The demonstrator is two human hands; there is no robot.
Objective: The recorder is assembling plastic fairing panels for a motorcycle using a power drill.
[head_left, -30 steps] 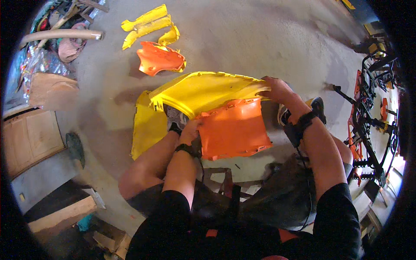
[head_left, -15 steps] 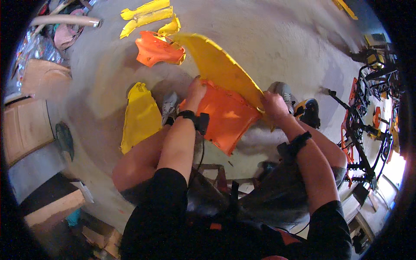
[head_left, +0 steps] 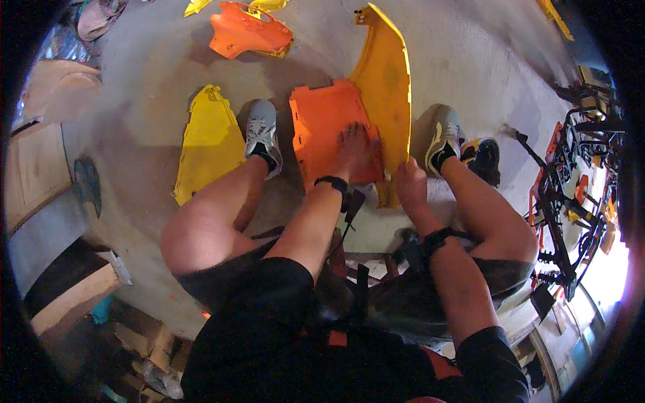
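An orange plastic panel (head_left: 322,117) lies between my feet, overlapping the inner side of a long, curved yellow plastic panel (head_left: 390,74) that is tilted up. Whether the two are joined I cannot tell. My left hand (head_left: 356,149) rests on the orange panel close to the yellow one, fingers stretched forward and slightly apart. At the near end of the yellow panel, my right hand (head_left: 411,185) is closed on its edge. Dark bands with small devices sit on both wrists.
A flat yellow panel (head_left: 209,141) lies beside my left shoe (head_left: 262,127). Farther off is an orange moulded piece (head_left: 248,32) with yellow parts by it. A black-and-red metal frame (head_left: 561,195) stands at the right. Boards and boxes (head_left: 74,295) line the left.
The long yellow panel has swung more upright and to the right. My left hand has moved from the orange panel's far left corner onto its right part; the orange panel has turned.
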